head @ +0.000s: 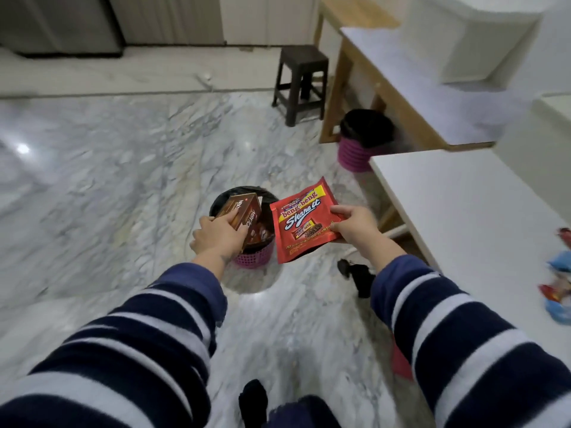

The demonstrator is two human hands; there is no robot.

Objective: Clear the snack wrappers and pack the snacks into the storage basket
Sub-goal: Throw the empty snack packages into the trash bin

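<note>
My left hand (217,237) grips a brown snack box (244,216) and holds it tilted over the mouth of a pink waste bin (255,257) with a black liner, which stands on the marble floor. To the right of it, my right hand (355,225) pinches the edge of a flat red snack bag (301,222), held just over the bin's right side. Both arms wear dark blue sleeves with white stripes. Several small wrapped snacks (559,282) lie at the right edge of a white table (463,211).
A second pink bin (355,149) with a black liner stands beside a wooden table leg. A dark stool (301,83) is behind it. A wooden-framed table (417,97) carries a white container (472,38). A black caster (358,276) sits under the white table.
</note>
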